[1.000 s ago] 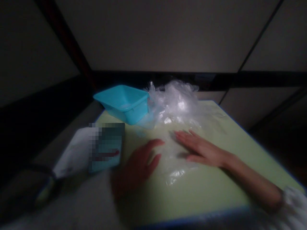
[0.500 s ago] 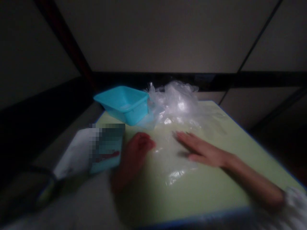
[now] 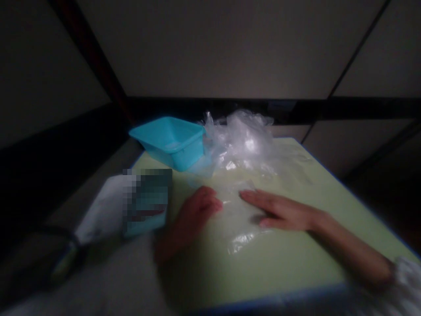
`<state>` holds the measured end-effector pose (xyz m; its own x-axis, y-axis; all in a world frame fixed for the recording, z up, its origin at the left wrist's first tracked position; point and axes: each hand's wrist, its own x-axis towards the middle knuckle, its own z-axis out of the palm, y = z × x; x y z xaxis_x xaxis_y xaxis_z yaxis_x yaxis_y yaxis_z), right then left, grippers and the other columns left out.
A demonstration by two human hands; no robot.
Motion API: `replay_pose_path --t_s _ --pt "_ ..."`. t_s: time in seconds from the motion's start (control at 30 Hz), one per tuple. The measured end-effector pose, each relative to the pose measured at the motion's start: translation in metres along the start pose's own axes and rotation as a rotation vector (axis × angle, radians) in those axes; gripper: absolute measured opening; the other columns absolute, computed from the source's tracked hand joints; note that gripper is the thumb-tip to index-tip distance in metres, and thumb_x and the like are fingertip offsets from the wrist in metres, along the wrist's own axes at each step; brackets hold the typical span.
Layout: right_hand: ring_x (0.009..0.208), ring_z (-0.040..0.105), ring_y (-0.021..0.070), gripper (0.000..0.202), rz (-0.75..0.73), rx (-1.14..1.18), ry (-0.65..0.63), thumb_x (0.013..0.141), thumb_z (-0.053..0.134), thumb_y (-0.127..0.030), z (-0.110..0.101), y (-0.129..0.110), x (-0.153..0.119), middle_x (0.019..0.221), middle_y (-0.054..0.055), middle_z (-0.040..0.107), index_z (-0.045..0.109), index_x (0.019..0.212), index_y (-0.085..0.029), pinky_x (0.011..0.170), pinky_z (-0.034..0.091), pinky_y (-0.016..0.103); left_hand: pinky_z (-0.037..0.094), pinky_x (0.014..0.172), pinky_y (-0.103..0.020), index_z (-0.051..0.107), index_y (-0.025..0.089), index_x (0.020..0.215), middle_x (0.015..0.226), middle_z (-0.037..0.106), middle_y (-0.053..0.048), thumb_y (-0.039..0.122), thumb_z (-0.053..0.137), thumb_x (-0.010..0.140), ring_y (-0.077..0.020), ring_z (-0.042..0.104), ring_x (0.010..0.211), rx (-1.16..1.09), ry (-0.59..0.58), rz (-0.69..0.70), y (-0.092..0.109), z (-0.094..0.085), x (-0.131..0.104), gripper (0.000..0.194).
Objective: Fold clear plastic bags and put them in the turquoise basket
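A clear plastic bag [image 3: 241,241] lies flat on the pale yellow-green table, with light glinting off its near edge. My right hand [image 3: 286,210] rests on its right part, fingers stretched forward and thumb apart, so it is open. At the bag's left side is my left hand [image 3: 202,204], its fingers curled together in a closed shape. Whatever those fingers hold, if anything, is hidden and blurred. A heap of crumpled clear plastic bags [image 3: 248,136] stands just beyond both hands.
A turquoise plastic basin [image 3: 186,153] stands at the table's far left corner. Left of my left hand is a teal, partly pixelated flat item [image 3: 148,219], beside a white sheet-like thing [image 3: 101,210]. The table [image 3: 296,263] has a blue edge, and a pale panelled wall rises behind.
My left hand has shifted slightly right and nearer to me, over the bag's left part. My right fingertips have come slightly nearer. The other objects stay put.
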<state>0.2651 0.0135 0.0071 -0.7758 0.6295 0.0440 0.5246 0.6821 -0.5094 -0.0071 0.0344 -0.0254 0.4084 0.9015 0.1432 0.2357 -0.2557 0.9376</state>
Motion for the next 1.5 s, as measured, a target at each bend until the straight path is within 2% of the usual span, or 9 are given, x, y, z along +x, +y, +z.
replay_pose_path --t_s 0.13,0.23,0.33,0.4,0.6,0.7,0.93,1.17,1.5 --pt "0.14 0.026 0.0237 0.065 0.016 0.058 0.014 0.095 0.043 -0.048 0.0 0.001 0.0 0.152 0.011 0.028 0.024 0.148 -0.016 0.115 0.023 0.045 0.054 0.071 -0.033 0.053 0.021 0.086 0.086 0.069 -0.005 0.032 0.055 0.082 -0.0191 0.067 0.08 -0.014 0.01 -0.025 -0.001 -0.001 0.002 0.012" --pt "0.131 0.043 0.0251 0.056 0.084 0.109 0.183 0.094 0.044 -0.048 0.0 0.002 0.002 0.144 0.011 0.044 0.039 0.142 -0.019 0.107 0.036 0.046 0.054 0.067 -0.033 0.048 0.019 0.086 0.077 0.068 -0.002 0.03 0.055 0.078 -0.0177 0.067 0.07 -0.117 0.146 -0.054 0.003 -0.004 0.006 0.014" --pt "0.102 0.063 0.024 0.036 0.21 0.111 0.442 0.093 0.048 -0.044 -0.004 0.003 0.003 0.114 0.01 0.066 0.064 0.114 -0.019 0.088 0.051 0.041 0.053 0.063 -0.031 0.045 0.019 0.085 0.07 0.066 0.0 0.027 0.055 0.074 -0.0158 0.065 0.064 -0.171 0.285 -0.056 0.008 -0.007 0.009 0.016" --pt "0.083 0.065 0.0209 0.03 0.219 0.093 0.494 0.092 0.05 -0.04 -0.009 0.001 0.002 0.09 0.009 0.069 0.069 0.091 -0.017 0.074 0.052 0.036 0.053 0.063 -0.03 0.045 0.019 0.085 0.069 0.066 0.001 0.026 0.055 0.073 -0.0151 0.065 0.064 -0.177 0.295 -0.048 0.01 -0.007 0.009 0.017" --pt "0.072 0.061 0.0143 0.021 -0.025 0.163 0.024 0.092 0.053 -0.025 -0.021 -0.015 -0.008 0.079 0.004 0.065 0.068 0.079 -0.017 0.066 0.048 0.028 0.053 0.061 -0.031 0.046 0.019 0.083 0.069 0.067 -0.001 0.028 0.055 0.075 -0.0163 0.066 0.064 -0.21 0.181 -0.033 0.01 -0.002 0.006 0.015" --pt "0.074 0.06 0.0143 0.017 -0.032 0.082 -0.067 0.09 0.054 -0.017 -0.021 -0.019 -0.014 0.079 0.003 0.065 0.069 0.081 -0.019 0.069 0.047 0.028 0.053 0.062 -0.031 0.047 0.019 0.083 0.071 0.067 -0.002 0.029 0.054 0.078 -0.0165 0.066 0.065 -0.184 0.137 -0.056 0.006 0.0 0.004 0.013" --pt "0.071 0.058 0.0151 0.025 -0.028 -0.132 -0.094 0.089 0.05 -0.013 -0.017 -0.02 -0.02 0.072 0.001 0.062 0.064 0.07 -0.021 0.068 0.044 0.03 0.052 0.064 -0.031 0.049 0.02 0.086 0.074 0.068 -0.002 0.025 0.051 0.082 -0.0168 0.066 0.069 -0.051 0.014 -0.045 -0.002 0.0 0.0 0.007" --pt "0.072 0.057 0.0176 0.034 -0.043 -0.387 -0.073 0.096 0.044 -0.02 -0.014 -0.035 -0.02 0.073 0.003 0.062 0.063 0.067 -0.021 0.072 0.042 0.035 0.052 0.064 -0.033 0.05 0.02 0.085 0.074 0.067 -0.002 0.027 0.052 0.08 -0.018 0.066 0.069 -0.058 0.008 -0.062 -0.001 -0.001 0.001 0.009" --pt "0.074 0.055 0.0179 0.025 -0.06 -0.684 -0.064 0.089 0.053 -0.01 0.0 -0.04 -0.018 0.077 0.001 0.062 0.058 0.067 -0.02 0.074 0.039 0.037 0.051 0.063 -0.033 0.049 0.02 0.083 0.073 0.067 -0.002 0.029 0.057 0.074 -0.0188 0.065 0.067 -0.139 0.028 -0.158 0.007 0.001 0.002 0.016"
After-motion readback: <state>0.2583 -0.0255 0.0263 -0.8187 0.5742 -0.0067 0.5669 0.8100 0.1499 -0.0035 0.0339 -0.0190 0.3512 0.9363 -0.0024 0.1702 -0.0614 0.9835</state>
